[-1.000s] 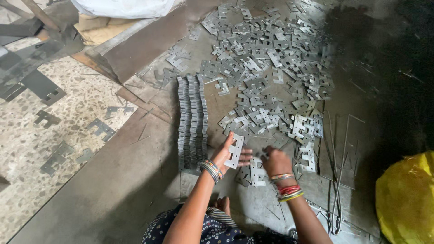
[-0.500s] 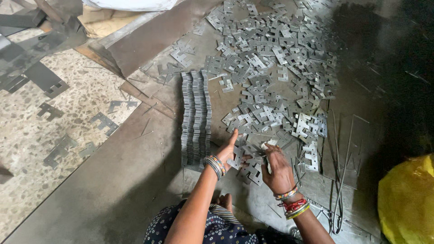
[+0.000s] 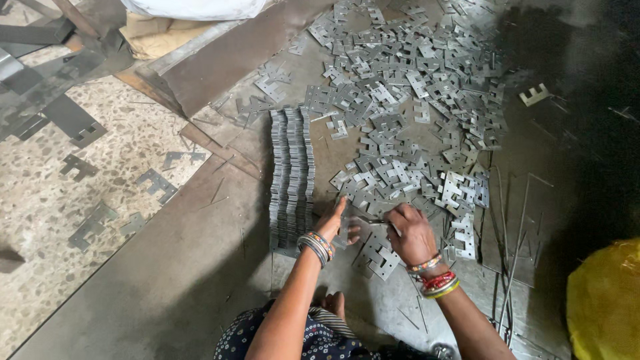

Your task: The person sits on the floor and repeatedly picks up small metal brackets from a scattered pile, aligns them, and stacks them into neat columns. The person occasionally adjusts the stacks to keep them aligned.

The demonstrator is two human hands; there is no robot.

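Observation:
A long row of stacked flat metal plates (image 3: 291, 175) lies on the steel floor sheet in front of me. My left hand (image 3: 335, 225) rests just right of its near end, fingers stretched and touching loose notched plates. My right hand (image 3: 411, 232) is curled over the loose plates, fingers closed on a thin metal piece (image 3: 375, 221). Bangles circle both wrists. A wide scatter of loose grey notched plates (image 3: 407, 100) spreads beyond the hands.
A yellow sack (image 3: 604, 300) sits at the lower right. Thin metal rods (image 3: 513, 247) lie right of my right arm. A speckled stone floor (image 3: 87, 187) with a few dark plates is at the left, rusty sheets and bars at the top left.
My left hand let go of the plate it held upright and lowered to the loose plates. My right hand moved forward over the pile and closed on a piece.

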